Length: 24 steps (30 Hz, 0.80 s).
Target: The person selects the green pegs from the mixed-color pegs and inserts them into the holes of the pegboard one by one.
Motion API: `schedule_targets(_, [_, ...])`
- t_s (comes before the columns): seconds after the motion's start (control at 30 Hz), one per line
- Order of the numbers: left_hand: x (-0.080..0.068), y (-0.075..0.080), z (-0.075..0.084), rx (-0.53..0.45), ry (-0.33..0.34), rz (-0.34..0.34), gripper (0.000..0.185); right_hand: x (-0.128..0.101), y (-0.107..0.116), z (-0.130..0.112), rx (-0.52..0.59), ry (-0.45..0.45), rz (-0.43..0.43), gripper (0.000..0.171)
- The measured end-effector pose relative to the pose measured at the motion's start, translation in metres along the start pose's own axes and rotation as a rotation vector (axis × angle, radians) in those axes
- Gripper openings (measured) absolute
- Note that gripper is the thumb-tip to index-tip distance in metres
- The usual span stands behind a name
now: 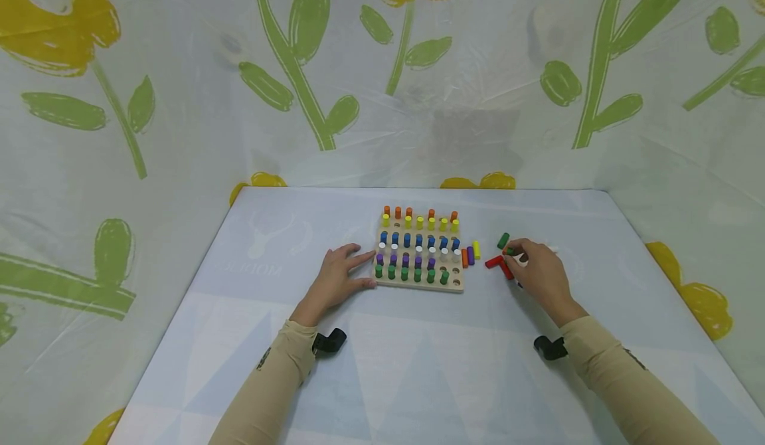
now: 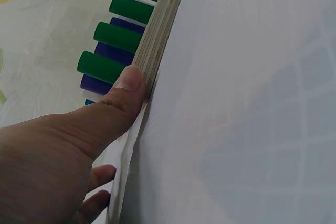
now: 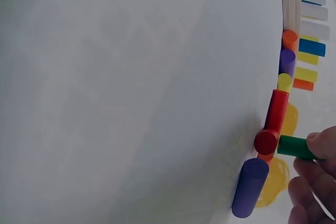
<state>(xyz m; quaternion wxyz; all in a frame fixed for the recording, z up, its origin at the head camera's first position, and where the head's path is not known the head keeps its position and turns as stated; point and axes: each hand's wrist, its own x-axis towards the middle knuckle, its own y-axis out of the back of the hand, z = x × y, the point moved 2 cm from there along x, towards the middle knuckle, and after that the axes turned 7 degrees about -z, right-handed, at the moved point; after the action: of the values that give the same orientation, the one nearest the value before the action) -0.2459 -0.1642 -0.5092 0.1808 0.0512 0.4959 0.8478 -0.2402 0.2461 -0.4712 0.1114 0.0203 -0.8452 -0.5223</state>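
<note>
A wooden pegboard [image 1: 420, 286] lies on the table, with rows of orange, yellow, blue, white, purple and green pegs standing in it and a few bare holes. My left hand [image 1: 342, 275] rests at its left side, fingers spread. In the left wrist view the thumb [image 2: 131, 80] touches the board's edge beside the green pegs [image 2: 100, 66]. To the right of the board, my right hand [image 1: 540, 272] pinches a green peg [image 3: 295, 147] between thumb and fingers, just above loose red pegs [image 1: 493, 262]. Part of that peg is hidden by the fingertips.
Orange [image 1: 465, 258], purple [image 1: 471, 256] and yellow [image 1: 476, 250] pegs lie against the board's right side. Another green peg [image 1: 503, 240] lies beyond the red ones. A dark blue-purple peg [image 3: 250, 188] shows in the right wrist view. A flower-printed curtain [image 1: 382, 133] surrounds the table.
</note>
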Motion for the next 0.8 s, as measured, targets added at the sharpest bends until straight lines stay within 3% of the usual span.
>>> schedule_targets(0.8, [-0.001,0.001,0.001,-0.021,0.004,0.005,0.071,0.0,-0.006,-0.015,0.015,-0.014,-0.054,0.024])
